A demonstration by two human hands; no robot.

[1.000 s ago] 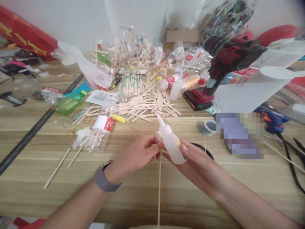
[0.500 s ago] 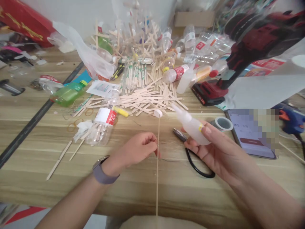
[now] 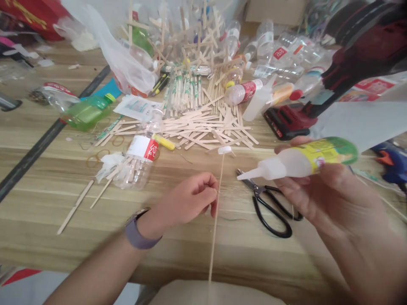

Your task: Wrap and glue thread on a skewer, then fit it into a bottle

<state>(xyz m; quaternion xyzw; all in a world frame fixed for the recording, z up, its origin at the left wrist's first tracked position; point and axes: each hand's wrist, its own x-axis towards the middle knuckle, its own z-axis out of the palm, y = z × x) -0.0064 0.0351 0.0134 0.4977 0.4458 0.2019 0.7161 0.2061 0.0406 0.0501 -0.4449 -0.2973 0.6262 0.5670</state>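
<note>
A thin wooden stick [image 3: 213, 245] runs from near my lap to a white bottle cap [image 3: 224, 150] at its far end. My left hand [image 3: 193, 199], with a watch at the wrist, pinches this stick near its middle. In my right hand [image 3: 330, 195] is a glue bottle [image 3: 305, 161] with a yellow and green label. It is tipped on its side, its pointed nozzle facing left toward the stick but apart from it. Black-handled scissors [image 3: 267, 203] lie on the table beneath the nozzle, partly hidden by my right hand.
A clear plastic bottle [image 3: 138, 159] with sticks inside lies left of my left hand. Flat wooden sticks [image 3: 197, 129] are heaped beyond. A red power tool [image 3: 295, 118] stands at the right, near a blue glue gun [image 3: 392, 159]. A black bar [image 3: 34, 159] crosses the left side.
My right hand has moved right and turned the glue bottle from nozzle-up to lying sideways, showing its label. More of the scissors shows. The left hand keeps its hold on the stick.
</note>
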